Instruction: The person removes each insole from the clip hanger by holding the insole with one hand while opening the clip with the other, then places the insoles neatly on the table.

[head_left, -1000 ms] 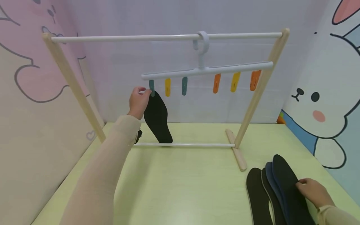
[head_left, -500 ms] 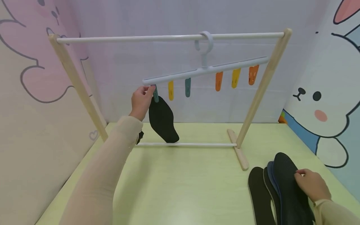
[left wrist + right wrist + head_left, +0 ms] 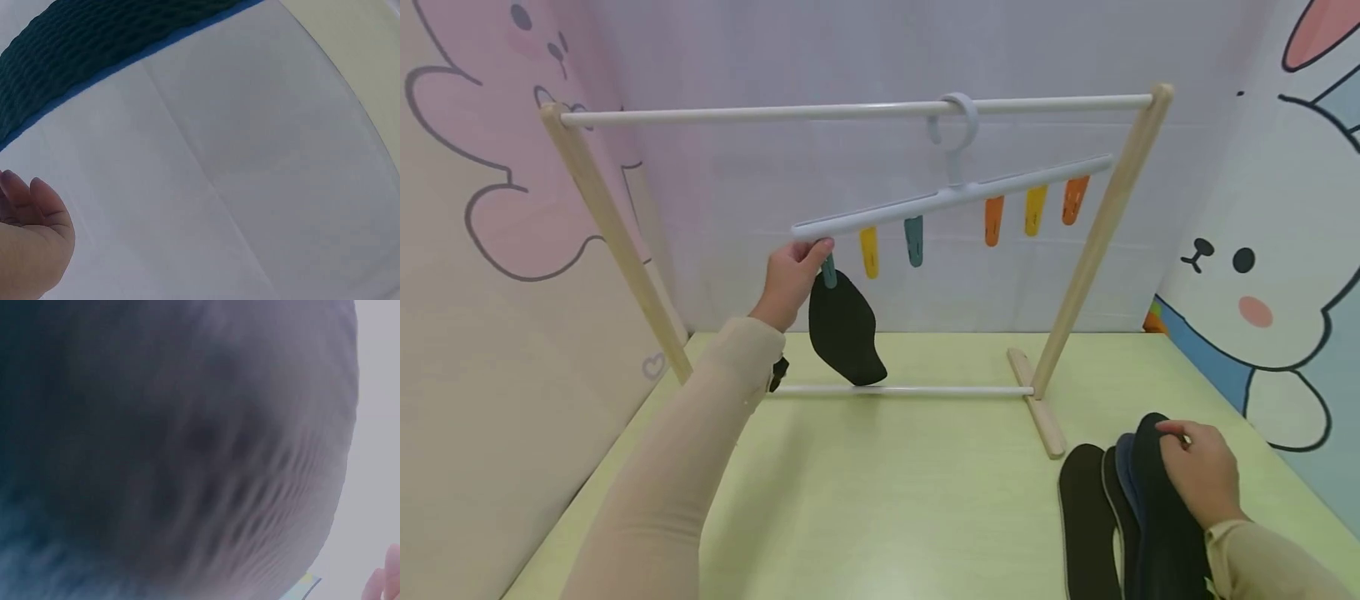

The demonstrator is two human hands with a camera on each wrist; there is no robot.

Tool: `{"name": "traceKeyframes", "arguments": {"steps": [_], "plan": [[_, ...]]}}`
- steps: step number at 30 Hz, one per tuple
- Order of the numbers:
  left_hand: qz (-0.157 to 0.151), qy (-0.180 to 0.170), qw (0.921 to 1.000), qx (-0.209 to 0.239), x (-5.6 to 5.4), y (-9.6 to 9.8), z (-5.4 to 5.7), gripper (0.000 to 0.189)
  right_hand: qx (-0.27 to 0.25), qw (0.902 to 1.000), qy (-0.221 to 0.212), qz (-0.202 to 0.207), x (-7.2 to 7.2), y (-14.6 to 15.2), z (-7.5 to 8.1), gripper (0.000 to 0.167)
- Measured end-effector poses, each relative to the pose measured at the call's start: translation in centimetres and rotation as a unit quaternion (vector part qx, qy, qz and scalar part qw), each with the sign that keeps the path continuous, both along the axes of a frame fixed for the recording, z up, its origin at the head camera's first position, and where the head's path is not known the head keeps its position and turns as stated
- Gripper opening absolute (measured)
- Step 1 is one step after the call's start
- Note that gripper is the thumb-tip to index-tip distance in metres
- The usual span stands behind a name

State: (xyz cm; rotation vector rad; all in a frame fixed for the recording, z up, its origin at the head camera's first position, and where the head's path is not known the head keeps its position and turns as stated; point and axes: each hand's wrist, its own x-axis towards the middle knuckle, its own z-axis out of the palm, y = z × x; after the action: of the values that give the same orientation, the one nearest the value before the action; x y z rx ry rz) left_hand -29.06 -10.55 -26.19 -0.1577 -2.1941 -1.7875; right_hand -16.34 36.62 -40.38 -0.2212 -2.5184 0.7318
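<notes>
In the head view my left hand (image 3: 793,279) pinches the leftmost teal clip (image 3: 828,272) under the low left end of the white hanger (image 3: 955,196). From that clip hangs a black insole (image 3: 846,329), its lower end near the rack's bottom bar. A dark green textured insole face with a blue edge crosses the top of the left wrist view. At the lower right, my right hand (image 3: 1202,467) pinches the upper edge of the rightmost black insole (image 3: 1150,475). That insole's blurred surface fills most of the right wrist view, with fingertips (image 3: 384,581) at the corner.
A wooden rack (image 3: 1075,267) with white bars stands on the pale yellow table (image 3: 887,492). Yellow (image 3: 868,252), teal and orange clips line the hanger. Another black insole (image 3: 1086,517), a dark one and a blue one lie beside the right hand's insole.
The hanger's left end and clip have dropped and shifted right with my left hand, tilting the hanger and swinging the insole. My right hand has moved up and left along its insole.
</notes>
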Motion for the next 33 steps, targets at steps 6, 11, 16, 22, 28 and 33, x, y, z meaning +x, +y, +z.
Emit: {"name": "traceKeyframes", "arguments": {"steps": [6,11,16,22,28,33], "plan": [[-0.010,-0.030,0.9993,0.021,0.5,1.2,0.7,0.048,0.002,0.9989,0.031,0.036,-0.4,-1.7,0.6,0.022],[-0.013,-0.044,0.9981,0.041,0.9,2.0,1.0,0.046,-0.010,0.9966,0.028,0.077,-1.0,-3.4,1.4,0.023],[-0.015,-0.032,0.9979,0.053,1.6,3.1,1.4,0.046,-0.032,0.9929,0.038,0.108,-1.7,-5.4,3.4,0.026],[-0.014,-0.021,0.9978,0.061,2.0,3.8,1.4,0.039,-0.064,0.9855,0.028,0.155,-3.0,-8.0,5.5,0.024],[-0.046,-0.029,0.9969,0.057,2.2,4.4,0.8,0.036,-0.091,0.9685,-0.052,0.226,-3.5,-11.0,5.4,0.027],[-0.056,-0.030,0.9966,0.052,2.1,4.6,0.4,0.036,-0.109,0.9476,-0.072,0.292,-4.1,-13.3,5.1,0.035]]}}
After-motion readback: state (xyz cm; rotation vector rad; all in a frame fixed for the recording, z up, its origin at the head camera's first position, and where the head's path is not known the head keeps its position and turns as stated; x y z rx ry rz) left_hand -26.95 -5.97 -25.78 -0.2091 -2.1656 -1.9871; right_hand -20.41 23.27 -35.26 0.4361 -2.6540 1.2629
